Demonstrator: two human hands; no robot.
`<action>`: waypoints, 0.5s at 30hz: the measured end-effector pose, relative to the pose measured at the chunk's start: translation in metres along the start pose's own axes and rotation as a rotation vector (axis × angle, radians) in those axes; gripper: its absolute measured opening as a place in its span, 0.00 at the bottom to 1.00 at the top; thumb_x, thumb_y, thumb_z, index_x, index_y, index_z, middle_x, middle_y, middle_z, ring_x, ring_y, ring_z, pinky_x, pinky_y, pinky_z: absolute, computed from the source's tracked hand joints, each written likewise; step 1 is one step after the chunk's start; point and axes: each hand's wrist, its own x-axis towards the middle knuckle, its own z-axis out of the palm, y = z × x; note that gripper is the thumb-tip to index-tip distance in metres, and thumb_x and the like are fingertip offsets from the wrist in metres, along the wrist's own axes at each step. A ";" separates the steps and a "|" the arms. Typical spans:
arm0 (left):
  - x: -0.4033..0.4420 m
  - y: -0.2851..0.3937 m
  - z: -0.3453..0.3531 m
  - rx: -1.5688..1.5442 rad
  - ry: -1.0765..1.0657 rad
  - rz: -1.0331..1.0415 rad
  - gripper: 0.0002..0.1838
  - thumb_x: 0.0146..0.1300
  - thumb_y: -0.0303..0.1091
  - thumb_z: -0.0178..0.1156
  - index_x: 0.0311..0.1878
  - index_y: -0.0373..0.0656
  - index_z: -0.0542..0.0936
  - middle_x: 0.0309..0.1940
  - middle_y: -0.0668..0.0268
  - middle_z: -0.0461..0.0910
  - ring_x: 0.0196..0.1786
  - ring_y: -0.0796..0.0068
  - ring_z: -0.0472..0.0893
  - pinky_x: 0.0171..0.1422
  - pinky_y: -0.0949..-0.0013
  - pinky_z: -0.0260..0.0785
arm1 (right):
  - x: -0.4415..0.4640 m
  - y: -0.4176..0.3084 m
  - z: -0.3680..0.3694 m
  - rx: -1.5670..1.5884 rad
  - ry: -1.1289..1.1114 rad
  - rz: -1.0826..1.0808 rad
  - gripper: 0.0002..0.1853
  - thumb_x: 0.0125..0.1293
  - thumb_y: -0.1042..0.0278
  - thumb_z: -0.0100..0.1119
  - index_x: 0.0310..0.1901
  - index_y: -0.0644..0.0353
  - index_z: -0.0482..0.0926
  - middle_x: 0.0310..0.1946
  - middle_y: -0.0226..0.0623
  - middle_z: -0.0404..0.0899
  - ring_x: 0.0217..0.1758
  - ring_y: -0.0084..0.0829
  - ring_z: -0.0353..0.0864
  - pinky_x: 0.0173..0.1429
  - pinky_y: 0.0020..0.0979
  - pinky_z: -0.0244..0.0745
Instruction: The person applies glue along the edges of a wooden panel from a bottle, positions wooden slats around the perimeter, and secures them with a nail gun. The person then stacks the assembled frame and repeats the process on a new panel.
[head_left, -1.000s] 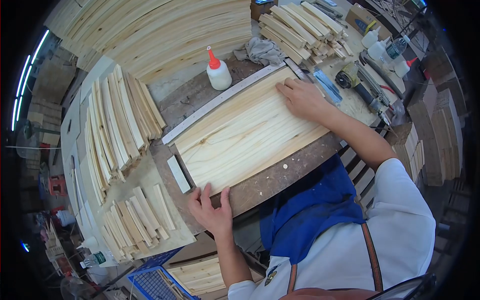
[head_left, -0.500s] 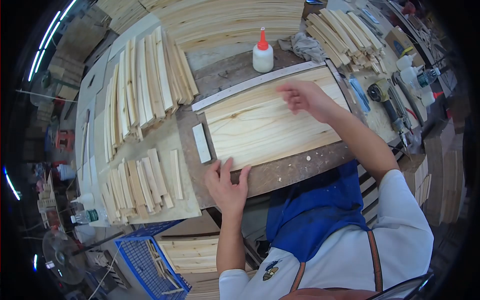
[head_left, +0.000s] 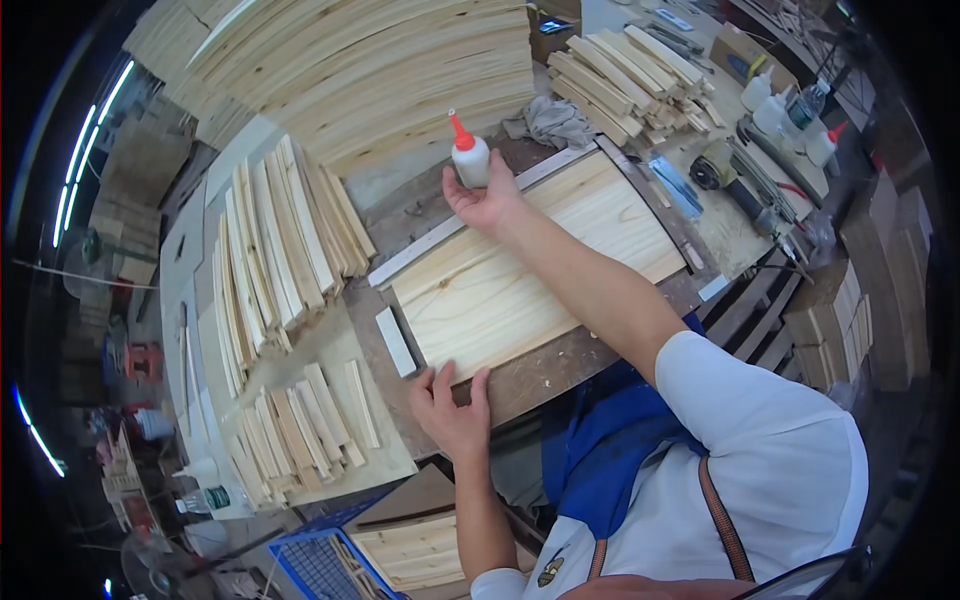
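Note:
My right hand (head_left: 488, 205) reaches over the wooden board to its far side, with fingers and thumb around the lower part of a white glue bottle (head_left: 470, 163). The bottle has a red pointed nozzle and leans slightly; its base is hidden by my fingers. The pale board (head_left: 540, 270) lies flat on a brown work plate, against a light straight strip (head_left: 440, 232) along its far edge. At the board's near left corner my left hand (head_left: 455, 420) rests with fingers spread, fingertips touching the edge. A short whitish block (head_left: 397, 342) lies just left of the board.
Long wooden strips (head_left: 285, 240) lie stacked at the left, shorter strips (head_left: 300, 430) nearer. More strips (head_left: 635, 85) and a grey rag (head_left: 552, 122) sit at the back right. A nail gun (head_left: 735, 185) and bottles lie right. Stacked panels (head_left: 370, 80) rise behind; a blue crate (head_left: 320, 565) stands below.
My right hand has moved from above the board, leftward and away from me, to the glue bottle and closed around it. My left hand stays at the corner. The view has shifted.

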 end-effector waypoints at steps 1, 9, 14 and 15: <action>0.001 -0.001 0.000 0.002 0.000 0.010 0.27 0.55 0.45 0.84 0.55 0.43 0.88 0.57 0.53 0.79 0.61 0.48 0.80 0.67 0.51 0.73 | 0.007 -0.004 -0.001 0.008 -0.007 -0.001 0.42 0.75 0.30 0.60 0.65 0.71 0.71 0.58 0.55 0.77 0.53 0.48 0.85 0.53 0.44 0.90; 0.002 -0.001 0.002 -0.016 0.004 -0.003 0.27 0.55 0.45 0.84 0.54 0.43 0.88 0.57 0.53 0.79 0.61 0.49 0.80 0.67 0.52 0.73 | -0.040 0.001 -0.007 -0.341 -0.103 -0.086 0.27 0.74 0.50 0.70 0.60 0.66 0.76 0.50 0.45 0.82 0.51 0.38 0.85 0.54 0.41 0.91; 0.004 0.001 0.001 -0.019 0.004 -0.013 0.28 0.54 0.45 0.85 0.55 0.43 0.87 0.57 0.53 0.79 0.61 0.49 0.80 0.65 0.51 0.74 | -0.110 0.003 -0.052 -1.028 -0.421 -0.117 0.25 0.75 0.55 0.70 0.64 0.63 0.77 0.57 0.39 0.85 0.58 0.34 0.87 0.62 0.37 0.88; 0.004 0.001 0.001 -0.012 0.005 0.005 0.29 0.53 0.45 0.85 0.56 0.44 0.87 0.57 0.53 0.79 0.61 0.48 0.80 0.65 0.51 0.74 | -0.121 0.003 -0.057 -1.050 -0.421 -0.072 0.25 0.75 0.55 0.70 0.64 0.63 0.77 0.57 0.39 0.85 0.58 0.34 0.87 0.62 0.37 0.88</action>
